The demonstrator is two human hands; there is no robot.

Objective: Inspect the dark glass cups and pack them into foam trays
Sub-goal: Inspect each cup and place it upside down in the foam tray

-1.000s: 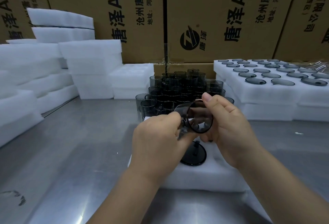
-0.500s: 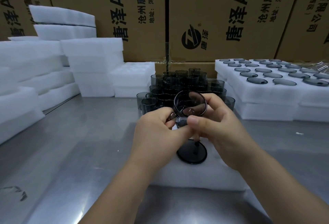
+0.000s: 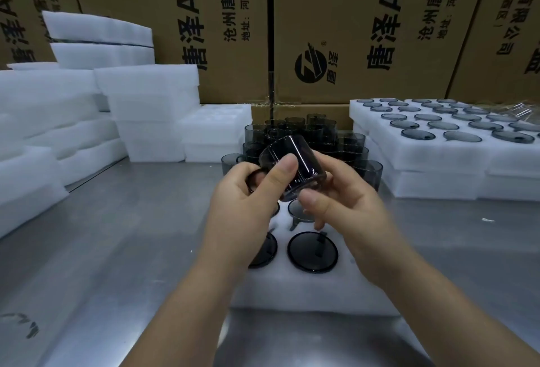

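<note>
Head view, change: half a second ago the dark smoky glass cup [image 3: 293, 166] faced the camera with its round mouth; it is now turned on its side, its wall showing and the mouth no longer seen. Both hands have stayed on it above the tray.
Left hand: the left hand [image 3: 248, 209] is curled closed on the cup's left end, thumb laid across the glass wall, fingers wrapped at what looks like the handle; the handle itself is mostly hidden.
Right hand: the right hand [image 3: 347, 206] is half closed, thumb pressed under the cup's lower right edge and fingers cupped behind it.
Cup position: held between both hands, tilted, clear of the foam, directly over the far half of the tray.
Tray below: the white foam tray with round pockets [image 3: 295, 288] lies on the brushed steel desk [image 3: 117, 235], near its front edge, at the middle. Two dark cups [image 3: 312, 252] sit in its near pockets; another pocket just beyond shows a grey round shape, partly hidden by the hands.
Behind the hands: a cluster of upright dark glass cups [image 3: 304, 133] stands further back on the desk.
Right side: a stack of filled white foam trays [image 3: 438, 159].
Left side: piles of plain white foam blocks [image 3: 152, 104].
Back edge: brown printed cardboard cartons [image 3: 365, 31].
</note>
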